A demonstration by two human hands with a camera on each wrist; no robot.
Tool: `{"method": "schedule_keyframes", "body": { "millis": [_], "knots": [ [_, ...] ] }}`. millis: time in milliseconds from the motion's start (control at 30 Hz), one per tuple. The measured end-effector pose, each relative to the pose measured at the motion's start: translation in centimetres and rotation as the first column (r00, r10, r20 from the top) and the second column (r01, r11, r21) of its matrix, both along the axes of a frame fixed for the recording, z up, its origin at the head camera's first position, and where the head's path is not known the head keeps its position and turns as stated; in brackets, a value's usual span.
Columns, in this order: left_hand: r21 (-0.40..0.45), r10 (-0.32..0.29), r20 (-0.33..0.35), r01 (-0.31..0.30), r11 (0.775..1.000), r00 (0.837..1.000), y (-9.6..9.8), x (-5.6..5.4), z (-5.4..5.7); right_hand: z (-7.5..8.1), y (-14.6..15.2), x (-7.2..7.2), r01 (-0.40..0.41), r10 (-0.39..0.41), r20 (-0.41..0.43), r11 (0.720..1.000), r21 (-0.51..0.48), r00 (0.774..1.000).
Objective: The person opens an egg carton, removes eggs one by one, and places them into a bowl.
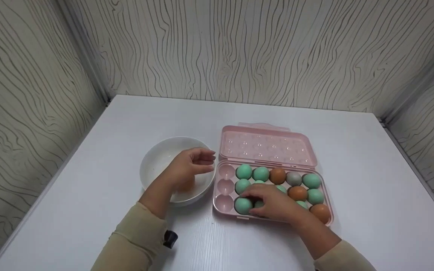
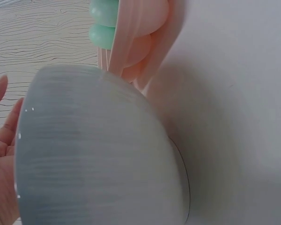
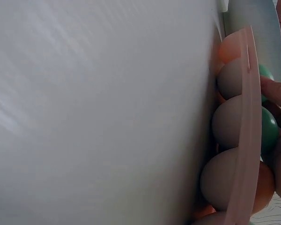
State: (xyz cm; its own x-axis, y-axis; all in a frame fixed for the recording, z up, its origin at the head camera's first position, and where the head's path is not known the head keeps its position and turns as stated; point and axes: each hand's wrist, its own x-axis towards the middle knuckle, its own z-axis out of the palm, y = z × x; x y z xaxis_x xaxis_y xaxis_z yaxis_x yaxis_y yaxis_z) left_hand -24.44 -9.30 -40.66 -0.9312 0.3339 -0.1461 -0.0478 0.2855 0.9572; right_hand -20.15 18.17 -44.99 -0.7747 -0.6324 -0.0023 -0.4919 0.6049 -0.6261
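Observation:
My left hand (image 1: 188, 164) is over the white bowl (image 1: 151, 167), fingers loosely extended and holding nothing. Beneath it inside the bowl, a brown egg (image 1: 186, 185) shows blurred and partly hidden. In the left wrist view the bowl's outer wall (image 2: 98, 145) covers much of the palm. At the pink egg box (image 1: 217, 212), my right hand (image 1: 275, 201) has thumb and index finger around a green egg (image 1: 242, 206) in the front row. That egg sits in its cup. The right wrist view shows the thumb (image 3: 276, 91) against the green egg (image 3: 265, 72).
The box lid (image 1: 268, 146) lies folded back behind the tray. Green, brown and one grey egg (image 1: 294, 178) fill cups around the right hand. Pink cups (image 1: 226, 187) line the left column. A black object (image 1: 170, 239) is at the left sleeve. Patterned walls enclose the white table (image 1: 367, 180).

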Motion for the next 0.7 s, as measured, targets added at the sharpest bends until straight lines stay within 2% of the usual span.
{"method": "schedule_keyframes", "body": {
  "millis": [33, 200, 267, 500, 700],
  "knots": [
    [-0.005, -0.003, 0.000, 0.003, 1.000, 1.000, 0.06, 0.21, 0.37, 0.00, -0.04, 0.01, 0.004, -0.004, 0.006, 1.000, 0.000, 1.000],
    [0.000, -0.012, -0.004, 0.012, 1.000, 1.000, 0.08, 0.12, 0.39, 0.04, -0.36, 0.16, 0.049, -0.048, 0.029, 0.999, -0.013, 0.998],
    [0.008, -0.014, -0.005, 0.014, 1.000, 1.000, 0.06, -0.14, -0.03, 0.04, -0.47, 0.21, 0.055, -0.055, 0.017, 0.998, -0.004, 0.998],
    [0.020, -0.015, -0.004, 0.015, 1.000, 1.000, 0.08, -0.17, -0.11, -0.37, -0.72, 0.20, 0.024, -0.023, -0.035, 0.999, 0.036, 0.999],
    [0.020, -0.016, -0.003, 0.017, 1.000, 1.000, 0.10, -0.10, -0.21, -0.37, -0.81, 0.24, 0.046, -0.044, -0.041, 0.998, 0.041, 0.998]
  ]
}}
